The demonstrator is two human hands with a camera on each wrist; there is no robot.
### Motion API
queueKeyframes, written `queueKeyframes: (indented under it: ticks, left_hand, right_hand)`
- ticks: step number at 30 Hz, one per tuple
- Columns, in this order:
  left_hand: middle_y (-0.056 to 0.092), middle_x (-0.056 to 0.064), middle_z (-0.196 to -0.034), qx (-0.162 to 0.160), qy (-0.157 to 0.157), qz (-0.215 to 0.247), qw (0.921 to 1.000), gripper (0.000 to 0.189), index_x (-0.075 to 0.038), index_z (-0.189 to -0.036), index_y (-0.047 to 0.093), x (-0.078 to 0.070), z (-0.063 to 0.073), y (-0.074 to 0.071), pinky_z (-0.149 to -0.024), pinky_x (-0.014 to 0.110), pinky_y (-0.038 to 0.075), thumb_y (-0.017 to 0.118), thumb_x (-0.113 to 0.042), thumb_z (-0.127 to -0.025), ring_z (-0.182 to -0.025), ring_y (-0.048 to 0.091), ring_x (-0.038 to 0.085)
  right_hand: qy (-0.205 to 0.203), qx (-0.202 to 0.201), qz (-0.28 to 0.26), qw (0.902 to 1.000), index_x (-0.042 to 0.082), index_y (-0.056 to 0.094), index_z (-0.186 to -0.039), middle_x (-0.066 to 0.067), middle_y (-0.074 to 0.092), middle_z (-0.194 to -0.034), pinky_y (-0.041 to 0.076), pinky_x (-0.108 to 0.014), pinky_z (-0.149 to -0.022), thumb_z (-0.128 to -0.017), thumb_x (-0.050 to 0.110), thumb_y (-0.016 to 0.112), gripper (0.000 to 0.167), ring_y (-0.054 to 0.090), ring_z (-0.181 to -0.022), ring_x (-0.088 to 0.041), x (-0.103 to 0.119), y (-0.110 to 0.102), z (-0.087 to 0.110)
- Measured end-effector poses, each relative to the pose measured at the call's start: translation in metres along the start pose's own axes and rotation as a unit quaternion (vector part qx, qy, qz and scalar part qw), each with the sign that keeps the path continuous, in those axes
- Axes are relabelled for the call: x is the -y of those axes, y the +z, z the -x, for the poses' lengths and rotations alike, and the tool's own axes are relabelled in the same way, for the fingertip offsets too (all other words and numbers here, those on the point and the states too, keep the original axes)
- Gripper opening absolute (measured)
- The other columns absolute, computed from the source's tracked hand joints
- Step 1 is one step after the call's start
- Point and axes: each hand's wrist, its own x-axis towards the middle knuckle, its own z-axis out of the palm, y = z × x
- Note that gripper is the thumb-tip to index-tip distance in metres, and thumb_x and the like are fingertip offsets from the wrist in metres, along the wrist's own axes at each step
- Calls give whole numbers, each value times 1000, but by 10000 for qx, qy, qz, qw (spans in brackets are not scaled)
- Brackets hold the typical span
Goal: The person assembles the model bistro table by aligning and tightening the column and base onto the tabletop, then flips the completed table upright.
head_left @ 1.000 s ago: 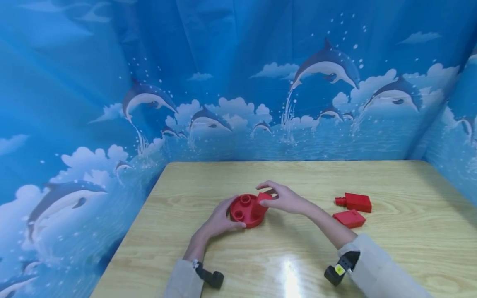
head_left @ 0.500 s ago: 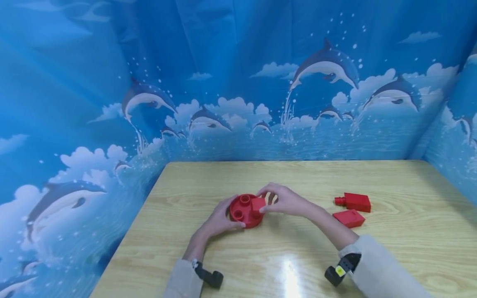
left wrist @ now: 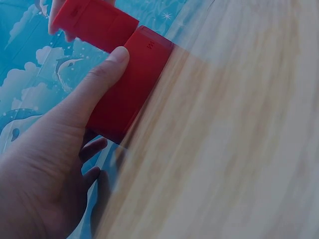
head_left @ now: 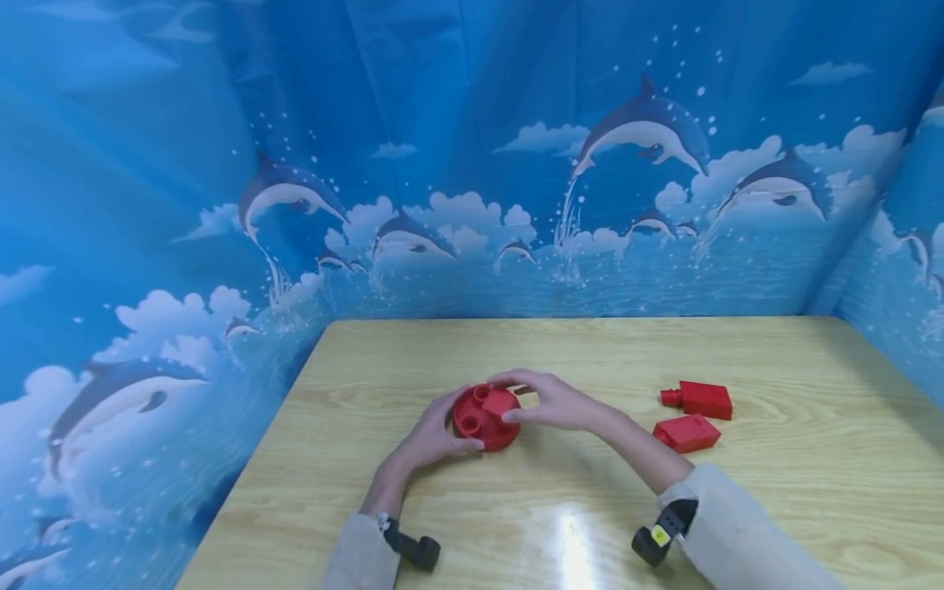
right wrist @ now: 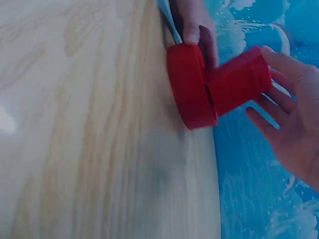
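A round red base (head_left: 484,442) with raised ring sockets lies on the table, left of the middle in the head view. My left hand (head_left: 433,434) grips its left side, thumb along the near edge. A red block-shaped piece (right wrist: 239,82) stands up from the base's right part, its lower end down at the sockets. My right hand (head_left: 549,400) pinches the upper end of this piece between thumb and fingers. The left wrist view shows my left thumb pressed on the wall of the base (left wrist: 134,84), with the block above it.
Two more red pieces lie to the right on the wooden table (head_left: 590,508): one with a threaded-looking peg (head_left: 705,400), and another block (head_left: 687,433) just nearer, partly behind the right forearm. A blue dolphin-print curtain (head_left: 472,164) hangs around the table's back and left.
My right hand has swung the block left, from tilted at the base's right edge to over its middle right. The left hand and the base have stayed nearly still.
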Motion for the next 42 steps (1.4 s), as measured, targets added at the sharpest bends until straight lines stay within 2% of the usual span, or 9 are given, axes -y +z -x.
queueKeyframes:
  ticks: [4, 8, 16, 20, 24, 29, 32, 37, 42]
  left_hand:
    - [37, -3, -139, -17, -13, -84, 10000, 101, -24, -143, 31, 0, 1, 0, -98, 48, 34, 81, -49, -59, -127, 31, 21]
    - [37, -3, -138, 0, 33, -92, 10000, 100, -23, -143, 30, 0, 1, -1, -95, 45, 39, 80, -50, -61, -126, 33, 20]
    - [37, -3, -139, 58, 151, 26, 9999, 100, -21, -144, 29, -2, 2, -3, -96, 43, 37, 80, -48, -62, -126, 33, 19]
    - [38, -2, -138, 52, 218, 78, 9997, 100, -18, -144, 29, -3, 2, -2, -96, 43, 38, 80, -46, -63, -125, 34, 20]
    - [38, -1, -138, 41, 212, 107, 9997, 101, -18, -144, 29, -2, 1, -1, -96, 45, 37, 81, -46, -62, -126, 33, 21]
    - [37, -1, -139, 14, 86, 24, 10000, 102, -20, -144, 29, -2, 2, -1, -97, 47, 36, 81, -49, -61, -127, 31, 22]
    - [37, -1, -139, -2, 21, -18, 10000, 102, -20, -144, 29, -1, 2, -1, -97, 47, 36, 80, -50, -60, -127, 31, 22]
    - [37, -1, -139, -6, 31, 4, 10000, 102, -19, -144, 29, -2, 2, -1, -97, 47, 36, 81, -49, -61, -127, 31, 22]
    - [37, -2, -139, -4, 22, 21, 10000, 102, -21, -144, 30, -2, 2, -1, -97, 47, 36, 80, -50, -60, -127, 32, 21]
  right_hand:
    - [306, -692, 695, 9947, 5, 55, -119, -2, 55, -100, 51, -36, -77, -80, 34, 71, 51, 55, -93, -20, 3, 9, -10]
    - [688, -1180, 1407, 9806, 9, 57, -117, 2, 48, -88, 48, -24, -60, -79, 40, 70, 50, 51, -77, -15, 7, 15, -16]
    - [680, -1098, 1730, 9764, 21, 65, -113, 3, 51, -96, 47, -24, -63, -82, 40, 66, 36, 51, -82, -12, 6, 15, -22]
    - [666, -911, 1516, 9820, 16, 63, -116, -1, 55, -109, 49, -27, -68, -89, 38, 59, 35, 54, -88, -15, 3, 7, -21]
    - [741, -783, 1099, 9881, 8, 59, -121, -6, 56, -118, 50, -27, -70, -91, 25, 57, 34, 56, -89, -17, -2, -3, -13]
    - [1011, -858, 709, 9886, 9, 60, -121, -6, 59, -112, 50, -26, -60, -87, 23, 64, 36, 56, -80, -14, -6, -10, 0]
    - [981, -845, 438, 9906, 8, 56, -125, -8, 59, -108, 49, -28, -55, -88, 21, 63, 39, 56, -74, -18, -7, -11, 6]
    - [657, -661, 395, 9949, 6, 52, -128, -7, 55, -105, 51, -28, -62, -88, 15, 63, 43, 56, -76, -20, -7, -11, 12]
    - [885, -802, 331, 9923, 8, 56, -113, -3, 53, -106, 51, -28, -64, -82, 29, 70, 40, 55, -84, -16, -7, -9, 14]
